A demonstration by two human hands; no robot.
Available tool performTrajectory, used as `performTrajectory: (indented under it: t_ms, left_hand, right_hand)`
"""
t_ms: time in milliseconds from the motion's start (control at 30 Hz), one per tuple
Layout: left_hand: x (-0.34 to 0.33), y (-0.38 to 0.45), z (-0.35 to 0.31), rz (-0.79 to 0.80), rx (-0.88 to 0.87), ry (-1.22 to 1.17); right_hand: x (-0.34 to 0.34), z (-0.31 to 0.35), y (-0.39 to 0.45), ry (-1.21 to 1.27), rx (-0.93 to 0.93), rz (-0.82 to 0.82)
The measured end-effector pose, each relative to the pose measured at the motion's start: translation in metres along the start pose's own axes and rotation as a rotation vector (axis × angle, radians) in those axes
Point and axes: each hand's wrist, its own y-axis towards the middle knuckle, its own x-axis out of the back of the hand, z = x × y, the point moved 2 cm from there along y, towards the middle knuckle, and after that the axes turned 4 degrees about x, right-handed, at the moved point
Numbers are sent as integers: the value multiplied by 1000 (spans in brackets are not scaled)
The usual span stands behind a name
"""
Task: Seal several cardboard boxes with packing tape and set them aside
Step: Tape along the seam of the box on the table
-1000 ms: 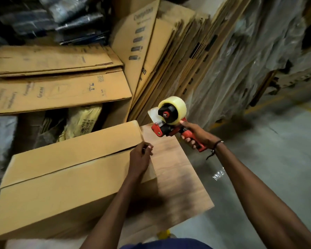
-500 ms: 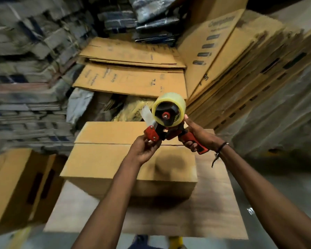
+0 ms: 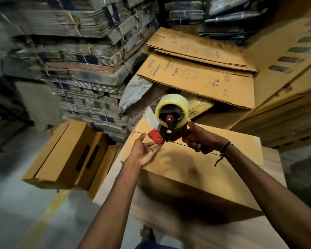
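Reaching up from the box seam, the left hand point(image 3: 145, 153) now touches the tape dispenser point(image 3: 171, 123) at its red front plate with loosely extended fingers, evidently freeing the tape end; the right hand point(image 3: 202, 139) grips the handle. Beneath, the cardboard box point(image 3: 196, 169) rests unsealed on the table point(image 3: 269, 159); two more boxes point(image 3: 65, 155) have entered view, on the floor beyond.

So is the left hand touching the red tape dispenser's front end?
Touching: the head view shows left hand fingertips against the red tape dispenser nose.

Single head-worn wide-angle view, facing forward and down, close above the cardboard box point(image 3: 196, 164).
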Motion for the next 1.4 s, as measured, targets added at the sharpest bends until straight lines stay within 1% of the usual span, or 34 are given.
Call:
performTrajectory:
  t_ms: [100,233,300,367,433,467,500,567,667,767,867,1133,1300,1400]
  left_hand:
    - [10,2,-30,-79,-68,126]
    - [30,21,-68,-243,-213,396]
    - [40,30,-89,-308,-367,577]
    - [40,36,-108,-341,-577,787]
    - [35,38,-125,-422,-764,1020]
    - [36,40,-132,-462,-814,1105]
    - [40,43,-140,-471,-841,1136]
    - [54,47,-157,-444,-856,1100]
    - [73,54,-179,-389,-814,1097]
    - [76,68,-179,-326,-802,1190]
    - [80,80,-176,-277,-825,1211]
    - [86,95,-182,-221,-828,1201]
    - [88,106,-184,-186,-774,1224]
    - [91,111,-181,-192,-750,1251]
  right_hand:
    - [-16,15,31,-3,-8,3]
    - [-33,40,60,-10,-22,-16]
    - [-40,49,73,8,-20,-39]
    - [-44,54,86,-3,-16,-44]
    - [-45,55,98,-40,-22,-44]
    - [-42,53,102,-65,-42,-46]
    - [-39,51,104,-81,-69,-53]
    - [-26,42,107,-94,-93,-77]
    - [-4,23,103,-79,-54,-96]
    - [2,7,99,-108,-60,-100]
    - [-1,-3,103,-118,-32,-92]
    - [-3,-12,114,-208,-28,-119]
    - [-4,-12,115,-248,-29,-131]
    - [-5,-15,118,-264,-34,-143]
